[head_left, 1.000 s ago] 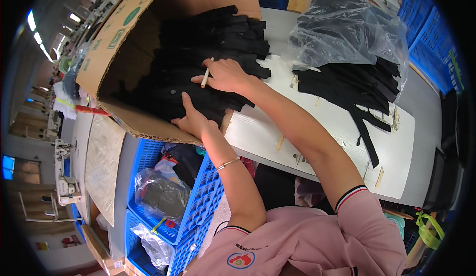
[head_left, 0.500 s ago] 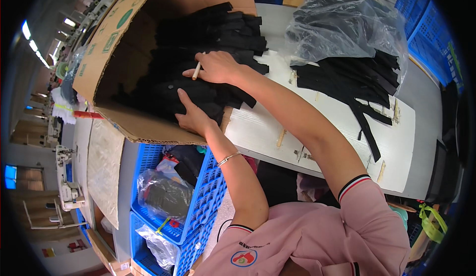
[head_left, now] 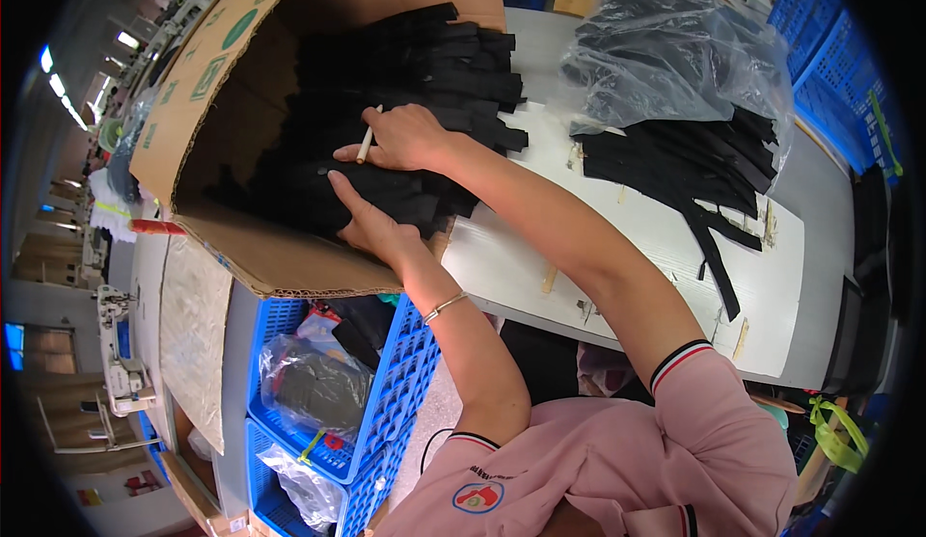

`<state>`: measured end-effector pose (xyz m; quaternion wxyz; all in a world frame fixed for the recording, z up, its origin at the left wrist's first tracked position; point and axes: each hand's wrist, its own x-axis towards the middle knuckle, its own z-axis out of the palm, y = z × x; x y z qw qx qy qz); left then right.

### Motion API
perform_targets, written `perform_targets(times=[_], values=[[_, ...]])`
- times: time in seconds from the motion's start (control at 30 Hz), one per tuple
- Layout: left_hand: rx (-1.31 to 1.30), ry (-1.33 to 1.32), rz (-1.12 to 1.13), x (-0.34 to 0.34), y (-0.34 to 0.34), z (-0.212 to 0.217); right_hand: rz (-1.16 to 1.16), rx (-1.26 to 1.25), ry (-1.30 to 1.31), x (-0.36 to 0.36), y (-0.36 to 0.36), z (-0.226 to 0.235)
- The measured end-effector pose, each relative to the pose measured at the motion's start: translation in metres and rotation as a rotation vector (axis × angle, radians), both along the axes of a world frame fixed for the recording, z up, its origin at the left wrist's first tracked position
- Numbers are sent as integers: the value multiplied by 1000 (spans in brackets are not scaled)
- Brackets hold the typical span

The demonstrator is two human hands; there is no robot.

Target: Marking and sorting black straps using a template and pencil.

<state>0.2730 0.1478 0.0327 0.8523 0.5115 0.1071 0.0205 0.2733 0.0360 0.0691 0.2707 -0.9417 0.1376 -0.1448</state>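
Note:
A cardboard box (head_left: 207,84) lies on its side on the white table (head_left: 656,248), with a stack of black fabric strips (head_left: 424,65) spilling out of it. My right hand (head_left: 400,139) rests on the strips and holds a thin white stick (head_left: 366,142) between its fingers. My left hand (head_left: 371,221) presses flat on the lower black strips at the box mouth, index finger stretched out, a thin bracelet on the wrist.
More black strips (head_left: 685,171) lie on the table to the right, partly under a clear plastic bag (head_left: 675,50). Blue plastic crates (head_left: 386,392) with bagged items stand below the table at left. More blue crates (head_left: 849,84) are at far right.
Both hands have slid a little to the left and deeper onto the black strips in the box. The right hand still holds the white stick.

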Motion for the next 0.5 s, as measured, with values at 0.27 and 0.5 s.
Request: perform_targets(times=[0.27, 0.5], values=[[-140, 69, -65, -15, 2, 13, 15, 14, 34, 0, 4, -2], [315, 122, -14, -16, 11, -4, 18, 33, 13, -5, 2, -3]])
